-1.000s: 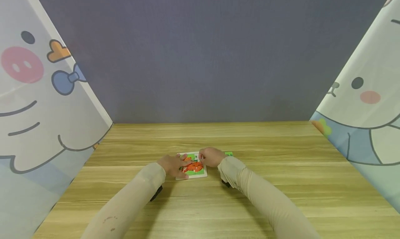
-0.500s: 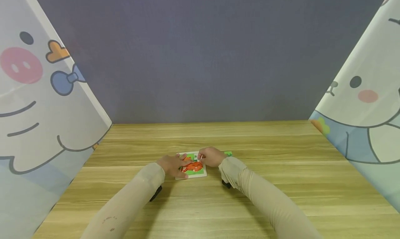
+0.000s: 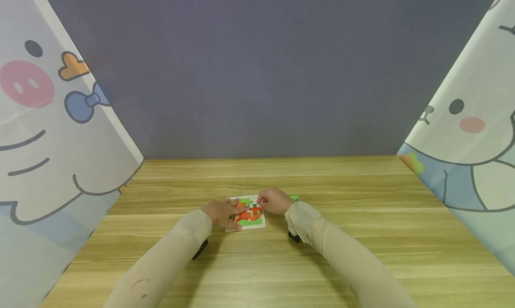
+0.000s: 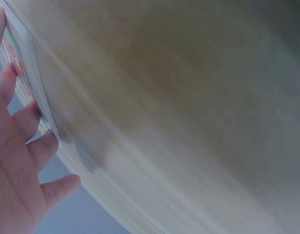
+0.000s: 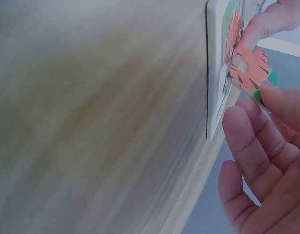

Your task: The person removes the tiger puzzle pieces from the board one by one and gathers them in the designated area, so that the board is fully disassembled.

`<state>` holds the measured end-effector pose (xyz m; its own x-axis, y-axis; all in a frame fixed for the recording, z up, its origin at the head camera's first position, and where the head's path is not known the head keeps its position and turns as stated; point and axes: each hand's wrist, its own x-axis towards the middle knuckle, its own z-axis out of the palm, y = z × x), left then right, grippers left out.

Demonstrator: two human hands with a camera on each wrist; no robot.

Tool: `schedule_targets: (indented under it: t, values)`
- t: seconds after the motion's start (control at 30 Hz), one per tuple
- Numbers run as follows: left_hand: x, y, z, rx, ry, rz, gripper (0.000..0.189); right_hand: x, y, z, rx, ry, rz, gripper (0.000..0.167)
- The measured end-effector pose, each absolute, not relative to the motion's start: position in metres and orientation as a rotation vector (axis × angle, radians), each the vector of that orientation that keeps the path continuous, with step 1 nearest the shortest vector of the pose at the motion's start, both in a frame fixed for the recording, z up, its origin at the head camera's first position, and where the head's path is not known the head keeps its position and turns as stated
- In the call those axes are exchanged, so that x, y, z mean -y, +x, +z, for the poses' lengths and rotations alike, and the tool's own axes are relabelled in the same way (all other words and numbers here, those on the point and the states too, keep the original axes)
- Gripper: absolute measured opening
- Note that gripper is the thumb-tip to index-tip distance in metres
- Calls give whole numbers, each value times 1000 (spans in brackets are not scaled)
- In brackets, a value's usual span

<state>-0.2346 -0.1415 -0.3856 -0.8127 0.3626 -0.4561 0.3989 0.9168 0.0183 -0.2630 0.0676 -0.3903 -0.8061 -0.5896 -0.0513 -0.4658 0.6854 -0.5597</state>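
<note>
A jigsaw puzzle board [image 3: 262, 226] with a white rim and an orange striped tiger on green lies on the table. My left hand [image 3: 220, 213] rests over its left part with fingers spread; the left wrist view shows fingertips along the board's edge. In the right wrist view, my right hand [image 5: 271, 156] pinches an orange, black-striped puzzle piece [image 5: 250, 70] with a green corner between thumb and fingers. That piece is tilted close over the board's right part. White gaps show in the tiger picture beside it.
A green piece [image 3: 295, 197] lies on the table behind my right wrist, partly hidden by it. The wood-grain table [image 3: 257, 263] meets a dark grey wall [image 3: 265, 75] at the back. Panels with cartoon animals flank both sides.
My right hand has shifted slightly to the right. The tiger picture, nearly continuous before, now shows white gaps around the orange piece. My left hand has stayed in place.
</note>
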Motion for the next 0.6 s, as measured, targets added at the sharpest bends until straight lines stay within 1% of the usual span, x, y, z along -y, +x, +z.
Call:
schedule_targets:
  t: [0.6]
  values:
    - [141, -232, -387, -2622, 539, -74, 70, -101, -262, -395, -2683, -849, -823, 5]
